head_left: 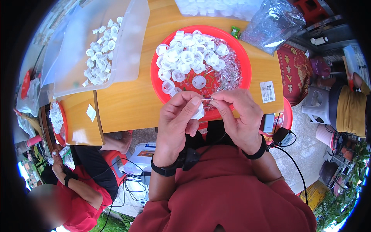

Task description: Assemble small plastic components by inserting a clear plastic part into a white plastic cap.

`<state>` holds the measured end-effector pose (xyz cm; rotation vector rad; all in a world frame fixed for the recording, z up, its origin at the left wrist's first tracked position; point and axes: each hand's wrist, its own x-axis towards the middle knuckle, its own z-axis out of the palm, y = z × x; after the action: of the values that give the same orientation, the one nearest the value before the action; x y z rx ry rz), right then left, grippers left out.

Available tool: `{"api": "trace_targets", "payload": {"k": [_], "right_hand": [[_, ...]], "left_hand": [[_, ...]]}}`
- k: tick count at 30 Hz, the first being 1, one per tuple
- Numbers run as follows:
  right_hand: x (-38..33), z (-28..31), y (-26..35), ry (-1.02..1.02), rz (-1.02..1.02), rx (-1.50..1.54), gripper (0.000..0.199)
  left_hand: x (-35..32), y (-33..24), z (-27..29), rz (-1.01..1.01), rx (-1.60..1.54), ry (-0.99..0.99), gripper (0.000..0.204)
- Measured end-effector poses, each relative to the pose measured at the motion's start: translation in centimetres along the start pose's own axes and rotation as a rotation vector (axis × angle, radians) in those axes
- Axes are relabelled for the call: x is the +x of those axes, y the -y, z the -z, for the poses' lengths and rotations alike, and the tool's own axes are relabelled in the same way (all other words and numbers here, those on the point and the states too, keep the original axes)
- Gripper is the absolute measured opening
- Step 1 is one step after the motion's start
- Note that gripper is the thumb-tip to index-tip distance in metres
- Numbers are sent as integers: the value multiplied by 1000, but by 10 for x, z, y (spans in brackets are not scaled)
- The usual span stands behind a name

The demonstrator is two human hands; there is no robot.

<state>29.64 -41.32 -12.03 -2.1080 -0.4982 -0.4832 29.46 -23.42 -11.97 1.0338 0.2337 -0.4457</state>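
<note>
Both my hands meet over the near rim of a red round tray (pixel 247 77). My left hand (pixel 174 123) is closed, with a white plastic piece (pixel 198 112) tucked under its fingers. Between thumb and forefinger it also meets a tiny part with thin metal legs (pixel 206 99). My right hand (pixel 241 116) pinches the other end of that part; its exact kind is too small to tell. In the tray, round white plastic pieces (pixel 187 57) are heaped at the left, and a pile of thin, shiny wire-legged parts (pixel 230 73) lies at the right.
A translucent bin (pixel 133 50) with small white pieces stands at the left of the wooden table (pixel 127 108). At the back are another white-filled bin (pixel 216 8) and a clear plastic bag (pixel 272 27). A person in red (pixel 85 193) sits at lower left. Black cables (pixel 295 166) hang at right.
</note>
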Motion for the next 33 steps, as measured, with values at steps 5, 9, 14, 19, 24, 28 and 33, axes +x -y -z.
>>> {"api": "trace_targets", "payload": {"k": [5, 9, 14, 19, 24, 28, 33], "right_hand": [[-8, 0, 5, -19, -592, 706, 11], [-10, -3, 5, -6, -602, 784, 12], [-10, -5, 11, -32, -587, 838, 11], [-11, -6, 13, -19, -587, 900, 12], [-11, -9, 12, -36, -568, 908, 12], [-11, -10, 11, -14, -563, 906, 11], [-8, -8, 8, -67, -569, 925, 11]], "left_hand": [[3, 6, -6, -133, 179, -132, 18], [2, 12, -9, -322, 240, -135, 20], [4, 23, -8, -451, 264, -96, 19], [7, 29, -8, -561, 370, -160, 16], [3, 21, -17, -417, 144, -98, 19], [6, 26, -15, -343, 102, -54, 27], [7, 18, -10, -349, 70, -44, 39]]}}
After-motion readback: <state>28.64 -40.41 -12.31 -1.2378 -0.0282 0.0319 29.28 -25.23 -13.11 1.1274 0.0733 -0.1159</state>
